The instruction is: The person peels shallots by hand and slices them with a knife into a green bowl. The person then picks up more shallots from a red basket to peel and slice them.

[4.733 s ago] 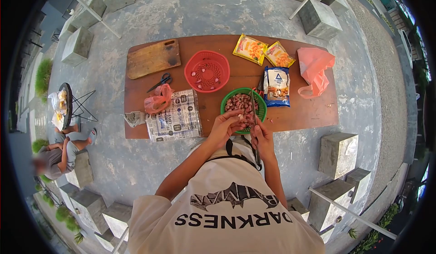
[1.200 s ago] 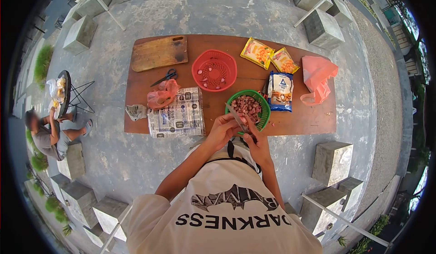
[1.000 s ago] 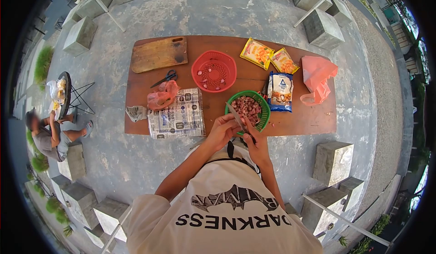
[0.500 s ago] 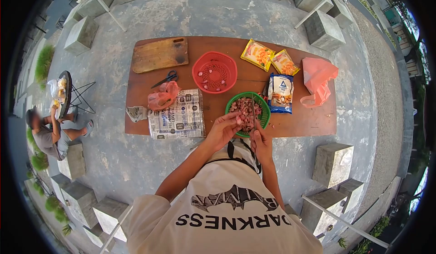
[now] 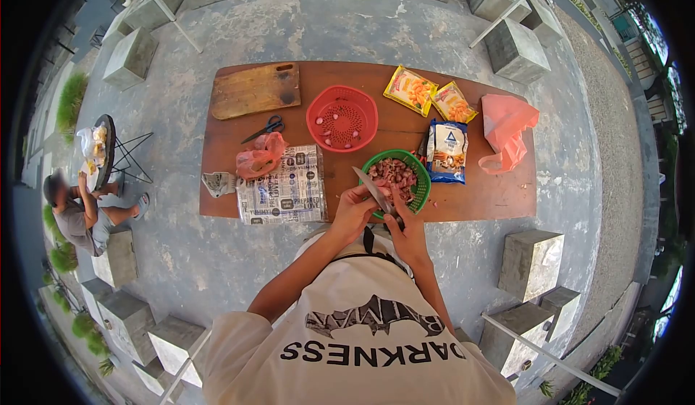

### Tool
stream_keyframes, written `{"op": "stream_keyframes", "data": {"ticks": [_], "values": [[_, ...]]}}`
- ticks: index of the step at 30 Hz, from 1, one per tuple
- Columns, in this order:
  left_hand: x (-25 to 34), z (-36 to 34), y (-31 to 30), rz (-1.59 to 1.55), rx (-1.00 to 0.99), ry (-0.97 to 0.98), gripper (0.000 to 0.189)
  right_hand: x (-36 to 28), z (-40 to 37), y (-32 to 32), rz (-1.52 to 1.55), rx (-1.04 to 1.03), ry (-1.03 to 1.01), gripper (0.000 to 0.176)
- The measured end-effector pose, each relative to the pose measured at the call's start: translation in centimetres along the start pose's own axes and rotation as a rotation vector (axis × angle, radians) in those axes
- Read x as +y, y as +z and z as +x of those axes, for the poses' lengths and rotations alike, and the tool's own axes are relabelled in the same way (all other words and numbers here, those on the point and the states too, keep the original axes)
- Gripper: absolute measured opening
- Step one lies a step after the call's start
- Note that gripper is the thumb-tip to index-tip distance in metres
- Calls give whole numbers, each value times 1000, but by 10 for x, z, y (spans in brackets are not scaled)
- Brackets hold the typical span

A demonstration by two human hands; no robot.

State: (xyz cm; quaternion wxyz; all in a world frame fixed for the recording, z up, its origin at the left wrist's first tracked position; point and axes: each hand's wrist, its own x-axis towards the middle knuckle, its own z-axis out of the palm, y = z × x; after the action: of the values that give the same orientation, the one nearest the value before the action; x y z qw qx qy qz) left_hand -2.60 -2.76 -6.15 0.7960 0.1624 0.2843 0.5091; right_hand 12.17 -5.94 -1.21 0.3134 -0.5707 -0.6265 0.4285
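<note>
The right hand (image 5: pixel 408 235) is closed around a knife (image 5: pixel 371 187), whose long axis slants forward and to the left, the blade crossing just at the fingertips of the left hand (image 5: pixel 352 213). That hand is curled, fingers nearly together; the blade and knuckles hide whether anything is pinched there — I cannot tell. Both wrists angle inward, forearms converging from either side of the body. Just beyond the hands, forward and a little to the right, lies a green basket (image 5: pixel 422 179) of small reddish bulbs (image 5: pixel 398 172); the left hand sits by its left side, the right by its near rim. Farther out on the desk (image 5: pixel 485 201) is a red basket (image 5: pixel 347 120) with a few bulbs — well apart from both hands.
</note>
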Motion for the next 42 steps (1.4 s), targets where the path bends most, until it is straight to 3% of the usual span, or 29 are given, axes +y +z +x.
{"op": "stream_keyframes", "data": {"ticks": [3, 5, 11, 14, 21, 26, 27, 36, 38, 42], "values": [[4, 0, 3, -74, -16, 11, 26, 2, 0, 1, -29, -7, 38, 57], [3, 1, 4, -77, 12, 30, 27, 8, 0, 4, -113, 64, -93, 56], [0, 1, -1, 10, 17, 100, 23, 7, 2, 5, -93, 59, -122, 53], [1, 1, 3, 50, 48, 123, 21, -3, 2, 1, -83, 6, -23, 50], [-2, 3, 1, 108, 55, 143, 21, 14, 1, 3, -26, 75, -65, 43], [-1, 6, -1, -24, -4, 118, 25, 20, -6, 3, 584, 50, 296, 41], [0, 5, -1, -23, -3, 117, 25, 20, -6, 4, 585, 50, 296, 41], [3, 5, -10, -154, -16, 70, 25, 18, -8, -2, 565, 56, 220, 45], [2, 5, -17, -109, -25, 38, 24, 20, -7, -3, 421, 96, 83, 49], [8, 2, -7, -192, 88, -110, 27, 12, -4, -6, 268, 92, -1, 51]]}}
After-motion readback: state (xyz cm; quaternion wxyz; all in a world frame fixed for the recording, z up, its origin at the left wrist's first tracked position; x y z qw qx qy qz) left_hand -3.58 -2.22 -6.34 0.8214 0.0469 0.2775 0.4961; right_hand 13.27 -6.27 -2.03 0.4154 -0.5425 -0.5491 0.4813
